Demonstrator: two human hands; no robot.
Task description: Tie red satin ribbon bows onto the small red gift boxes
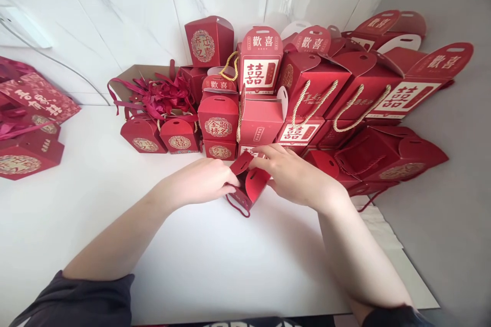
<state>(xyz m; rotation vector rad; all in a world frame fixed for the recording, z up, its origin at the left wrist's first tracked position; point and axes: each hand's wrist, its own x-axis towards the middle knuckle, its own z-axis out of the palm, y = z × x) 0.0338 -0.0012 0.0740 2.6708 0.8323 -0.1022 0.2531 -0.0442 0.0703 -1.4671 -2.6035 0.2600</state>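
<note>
A small red gift box point(258, 182) with a dark red cord handle point(238, 208) stands on the white table between my hands, its rounded top flaps raised. My left hand point(199, 181) grips the box's left side, fingers curled and thumb near the top opening. From the right, my right hand point(295, 176) holds the box by its back flap and right side, its fingers bent over the top. Part of the box's sides is hidden behind my fingers. The cord hangs loose toward me.
Behind my hands, red gift boxes point(261, 112) are stacked against the marbled wall. More boxes with rope handles point(314, 97) pile up at right. An open box of magenta ribbons point(164, 93) stands at back left. Red boxes point(28, 156) lie at the far left.
</note>
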